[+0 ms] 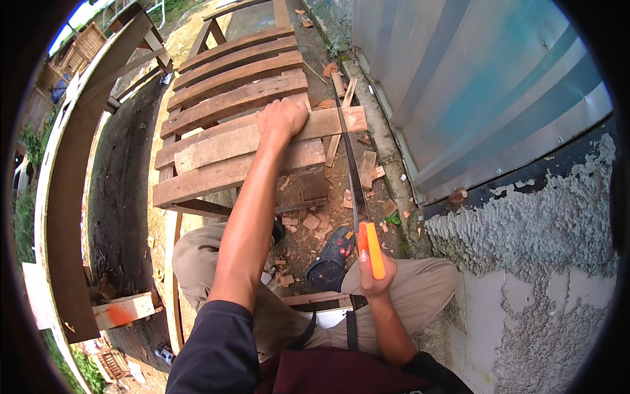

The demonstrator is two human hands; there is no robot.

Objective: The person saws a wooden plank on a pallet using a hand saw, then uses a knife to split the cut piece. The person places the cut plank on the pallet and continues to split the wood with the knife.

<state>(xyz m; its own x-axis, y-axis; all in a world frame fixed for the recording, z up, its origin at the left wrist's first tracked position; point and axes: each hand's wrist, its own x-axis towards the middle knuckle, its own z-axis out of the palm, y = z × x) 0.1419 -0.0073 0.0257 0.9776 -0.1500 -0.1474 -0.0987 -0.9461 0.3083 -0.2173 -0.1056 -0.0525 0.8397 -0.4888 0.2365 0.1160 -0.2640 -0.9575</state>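
Note:
My right hand (377, 276) is wrapped round the orange handle of a handsaw (355, 174). The long, narrow blade points away from me and crosses a loose wooden board (321, 123) close to its right end. Whether the teeth have cut into the wood cannot be made out. My left hand (282, 118) presses down on that board with its fingers curled over the far edge. Beneath the board is a slatted wooden bench (239, 69), and the board's right end juts out past the slats.
Wood offcuts (316, 222) and strips lie on the ground right of the bench, near my dark clog (331, 256). A corrugated metal sheet (472, 79) and a rough concrete wall (518, 223) close off the right. A tall wooden frame (72, 164) stands at the left.

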